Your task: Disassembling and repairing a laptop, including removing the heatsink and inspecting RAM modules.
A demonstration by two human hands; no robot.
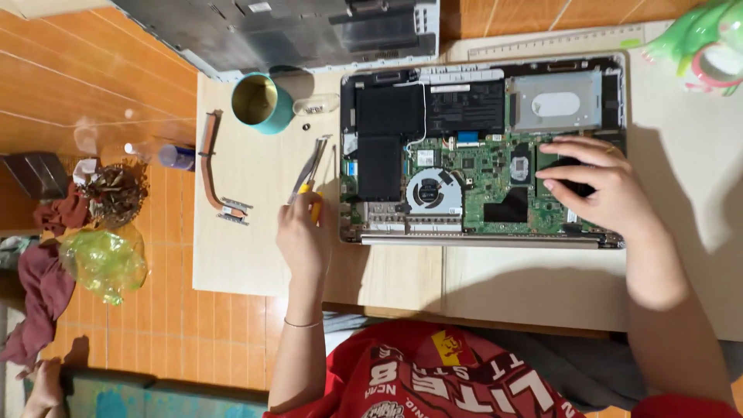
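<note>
Sitting at the near edge of the desk (255,263), a person in a red printed shirt (433,379) is working over an opened laptop (481,151) whose bottom cover is off, leaving the green circuit board (480,174), round fan (434,191) and black battery (387,131) showing. The left hand (304,236) is resting on the desk just beside the laptop's left edge, fingers curled closed around a pair of pliers with yellow handles (308,176), the metal tips pointing toward the far edge. The right hand (600,186) is lying on the right part of the board, fingers bent and pressing down on a dark component there; whether it is actually gripping anything I cannot tell. A copper heat pipe (213,170) is lying near the desk's left edge, well apart from the laptop. A teal cup (261,103) is standing near the far left corner, with a small clear dish (316,104) beside it and the removed grey cover (294,31) beyond. A green plastic bag (103,263) is lying on the floor off to the left.
</note>
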